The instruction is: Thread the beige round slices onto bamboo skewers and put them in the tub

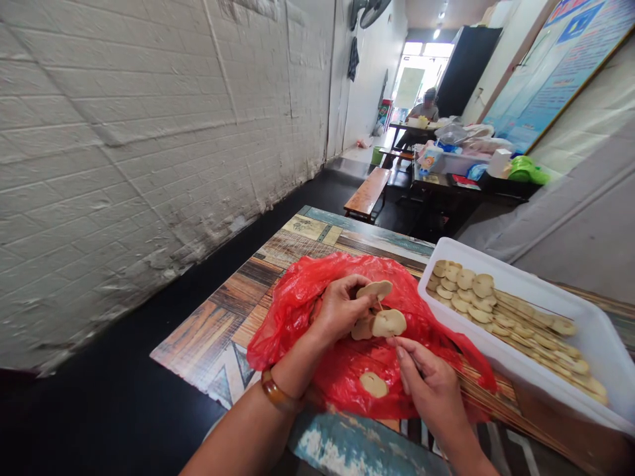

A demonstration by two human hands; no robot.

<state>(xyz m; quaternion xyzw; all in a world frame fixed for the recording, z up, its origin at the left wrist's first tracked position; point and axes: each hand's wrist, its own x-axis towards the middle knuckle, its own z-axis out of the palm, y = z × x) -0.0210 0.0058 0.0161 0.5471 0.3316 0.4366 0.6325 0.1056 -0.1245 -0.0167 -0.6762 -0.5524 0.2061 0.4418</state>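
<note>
My left hand (344, 307) wears a bangle (280, 390) at the wrist and pinches a thin, pale tan slice (376, 289) of some food. Just below it, a second slice (389, 323) is threaded on a thin wooden skewer (380, 305), which shows between the two. My right hand (429, 380) has its thumb and fingertips closed on the skewer's lower end, under that slice. Both hands are over a crumpled red plastic bag (288, 304). One loose slice (374, 385) lies on the bag, left of my right hand.
A white plastic tub (526, 271) with rows of skewered slices (483, 285) stands at the right. Bare skewers (516, 413) lie beside it. The patterned table (233, 297) ends at the left before a dark floor. A bench (368, 193) and a seated person (427, 109) are farther back.
</note>
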